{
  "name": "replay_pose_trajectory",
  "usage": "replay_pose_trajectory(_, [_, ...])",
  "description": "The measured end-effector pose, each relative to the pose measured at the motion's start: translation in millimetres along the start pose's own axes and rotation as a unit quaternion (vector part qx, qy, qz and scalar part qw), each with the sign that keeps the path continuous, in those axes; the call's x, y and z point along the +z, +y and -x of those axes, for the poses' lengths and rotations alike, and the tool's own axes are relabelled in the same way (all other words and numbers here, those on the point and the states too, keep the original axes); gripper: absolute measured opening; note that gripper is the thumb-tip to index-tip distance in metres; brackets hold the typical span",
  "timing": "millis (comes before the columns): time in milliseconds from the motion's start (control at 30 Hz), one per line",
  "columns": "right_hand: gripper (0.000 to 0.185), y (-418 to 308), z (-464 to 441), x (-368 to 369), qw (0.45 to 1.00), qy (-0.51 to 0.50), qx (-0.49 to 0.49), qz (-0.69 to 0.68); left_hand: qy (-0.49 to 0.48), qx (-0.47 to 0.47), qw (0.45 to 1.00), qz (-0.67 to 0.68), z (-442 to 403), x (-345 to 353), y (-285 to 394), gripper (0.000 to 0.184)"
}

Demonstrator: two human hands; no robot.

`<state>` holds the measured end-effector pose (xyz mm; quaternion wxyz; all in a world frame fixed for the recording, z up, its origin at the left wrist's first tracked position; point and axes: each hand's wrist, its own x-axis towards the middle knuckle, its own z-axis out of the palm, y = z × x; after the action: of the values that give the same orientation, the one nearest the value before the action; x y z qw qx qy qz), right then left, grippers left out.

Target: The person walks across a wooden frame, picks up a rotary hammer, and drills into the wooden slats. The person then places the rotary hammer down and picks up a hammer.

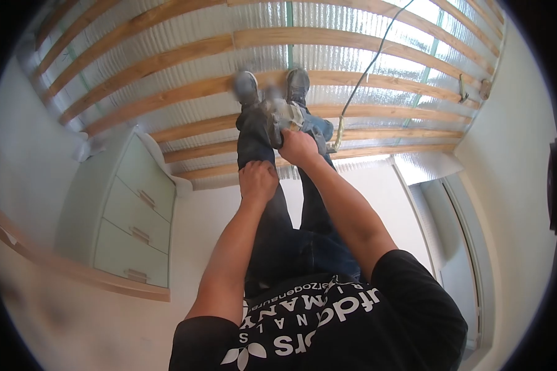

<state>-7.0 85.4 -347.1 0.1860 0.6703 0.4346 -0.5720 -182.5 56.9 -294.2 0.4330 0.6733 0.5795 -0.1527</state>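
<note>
My right hand [298, 147] is closed around a dusty grey and whitish object [284, 114], which looks like a tool; its exact kind is blurred and partly hidden. This object sits between and over my lower legs. My left hand [258, 179] rests on my dark trouser leg [254, 139] near the knee, fingers laid over the cloth, holding nothing visible. Past the object, my grey shoes [298, 85] stand at the wooden slats [346, 77].
Curved-looking wooden slats cross silvery foil sheeting [192, 68]. A dark cable [368, 68] hangs down to a pale, wrapped-looking end [338, 141] near my right hand. To the left stands a pale green drawer cabinet [136, 204]; at right is a doorway frame [464, 229].
</note>
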Motion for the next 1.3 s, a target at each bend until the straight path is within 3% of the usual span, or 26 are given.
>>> replay_pose_trajectory(267, [0.024, -2.1, 29.8, -19.6, 1.000, 0.001, -0.015, 0.002, -0.046, -0.040, 0.998, -0.001, -2.4, -6.4, 6.8, 0.021])
replay_pose_trajectory(467, [0.025, -7.9, 86.7, -73.4, 0.999, -0.005, -0.035, -0.012, -0.087, -0.062, 0.994, -0.027, -8.0, -20.1, 20.1, 0.020])
replay_pose_trajectory(700, [0.032, -9.6, 129.1, -147.8, 0.998, 0.029, -0.048, -0.012, 0.045, -0.035, 0.997, 0.055, -8.9, -73.1, 55.1, 0.015])
replay_pose_trajectory(867, [0.032, -20.9, 118.0, -179.0, 0.996, 0.056, -0.067, 0.017, 0.161, 0.037, 0.978, 0.128, -11.2, -136.8, 70.5, 0.014])
replay_pose_trajectory(1067, [0.030, -47.5, 68.7, -199.4, 0.995, 0.079, -0.064, 0.002, 0.144, 0.014, 0.985, 0.096, -50.3, -106.3, 72.0, 0.013])
replay_pose_trajectory(1200, [0.032, -59.2, 23.2, -198.7, 0.996, 0.075, -0.046, 0.011, 0.042, 0.005, 0.999, -0.008, -85.4, -117.9, 64.8, 0.012])
replay_pose_trajectory(1300, [0.034, -79.3, -2.7, -203.8, 0.998, 0.064, -0.019, -0.003, 0.082, 0.023, 0.995, 0.048, -93.4, -129.7, 46.9, 0.012])
